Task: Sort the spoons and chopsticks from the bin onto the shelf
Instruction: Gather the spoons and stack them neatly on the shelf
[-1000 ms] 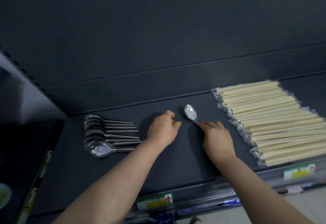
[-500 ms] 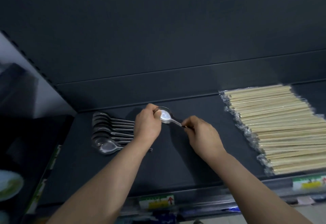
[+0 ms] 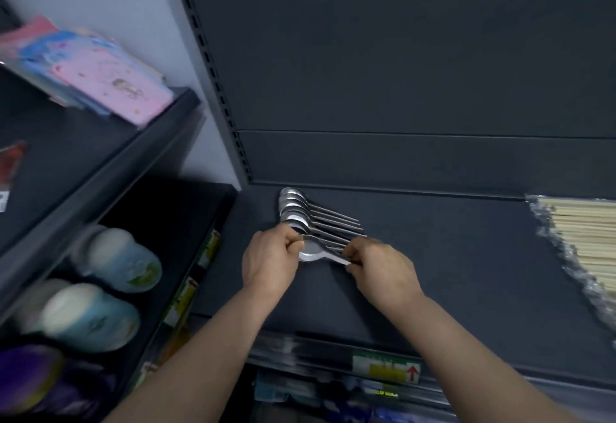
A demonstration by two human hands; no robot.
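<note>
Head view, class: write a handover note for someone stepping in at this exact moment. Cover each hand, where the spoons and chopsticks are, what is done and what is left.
Left hand: pinches the bowl end of a spoon.
Right hand: pinches the same spoon's handle end.
Things: a row of spoons lies at the left of the shelf, and the held spoon is at its near end. Wrapped chopsticks lie at the right.
Done: both groups are on the shelf.
Left: set this spoon into the row. The bin is out of view, so what remains in it is unknown.

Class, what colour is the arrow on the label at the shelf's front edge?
Red; the arrow shows in the head view, the only one.
</note>
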